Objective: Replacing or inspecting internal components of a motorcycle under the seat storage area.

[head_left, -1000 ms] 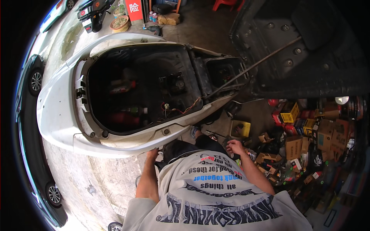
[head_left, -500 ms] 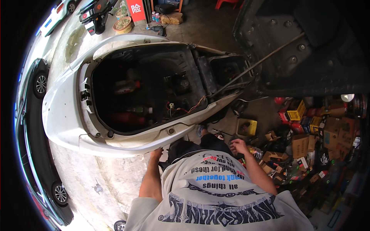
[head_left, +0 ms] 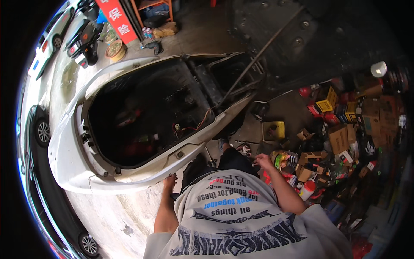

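Note:
A white scooter [head_left: 69, 151] stands before me with its seat raised at the right. Its black storage bin [head_left: 146, 95] lies uncovered, with a few dim bottles and loose coloured wires [head_left: 183, 128] inside. My left hand [head_left: 170, 180] hangs low by the scooter's near side panel; no object shows in it, and its fingers look slightly apart. Beside my dark trousers is my right hand [head_left: 264, 161], fingers loosely bent and apart, holding nothing that I can see. A thin prop rod [head_left: 258, 56] runs from the bin's edge up to the raised seat [head_left: 310, 43].
Cardboard boxes [head_left: 340, 139], bottles and packages are heaped on the floor at the right. A yellow tub [head_left: 279, 129] sits nearer the scooter. At the far left is a dark car [head_left: 45, 172]. Potted plants [head_left: 115, 51] and a power drill [head_left: 153, 45] are beyond the scooter.
The view has turned, so the scooter sits lower, further left and more tilted. More of the floor clutter at the right shows. Both hands stay low at my sides.

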The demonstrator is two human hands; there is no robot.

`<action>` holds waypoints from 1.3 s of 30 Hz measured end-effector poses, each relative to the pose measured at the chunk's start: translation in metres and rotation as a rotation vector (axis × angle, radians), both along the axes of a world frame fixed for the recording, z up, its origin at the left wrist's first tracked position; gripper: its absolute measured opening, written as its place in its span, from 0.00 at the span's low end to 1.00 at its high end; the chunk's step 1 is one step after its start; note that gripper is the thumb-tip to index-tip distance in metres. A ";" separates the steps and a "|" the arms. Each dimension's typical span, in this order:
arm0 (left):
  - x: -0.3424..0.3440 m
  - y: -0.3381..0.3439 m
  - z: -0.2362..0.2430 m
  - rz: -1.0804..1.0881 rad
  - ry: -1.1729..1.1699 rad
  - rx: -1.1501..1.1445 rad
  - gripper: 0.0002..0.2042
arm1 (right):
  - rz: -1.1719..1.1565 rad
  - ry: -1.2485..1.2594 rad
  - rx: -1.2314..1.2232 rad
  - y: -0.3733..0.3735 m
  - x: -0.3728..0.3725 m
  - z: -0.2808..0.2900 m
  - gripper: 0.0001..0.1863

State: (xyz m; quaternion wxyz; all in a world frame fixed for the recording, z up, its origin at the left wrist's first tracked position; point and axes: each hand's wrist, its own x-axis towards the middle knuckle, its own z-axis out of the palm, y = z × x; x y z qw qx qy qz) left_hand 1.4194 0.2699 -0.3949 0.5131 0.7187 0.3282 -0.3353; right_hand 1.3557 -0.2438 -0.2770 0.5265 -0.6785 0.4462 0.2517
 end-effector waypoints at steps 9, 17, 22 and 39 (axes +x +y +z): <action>0.022 0.029 0.046 -0.111 0.109 -0.064 0.13 | -0.423 0.128 0.211 0.035 -0.135 -0.045 0.08; 0.042 0.071 0.063 -0.412 0.094 0.057 0.13 | -0.342 0.106 0.202 0.137 -0.186 -0.075 0.08; 0.039 0.088 0.084 -0.356 0.074 0.059 0.12 | 0.022 -0.071 -0.016 0.151 -0.194 -0.085 0.11; -0.010 0.084 0.043 -0.148 0.070 0.038 0.11 | 0.060 0.013 -0.109 0.087 -0.219 -0.139 0.12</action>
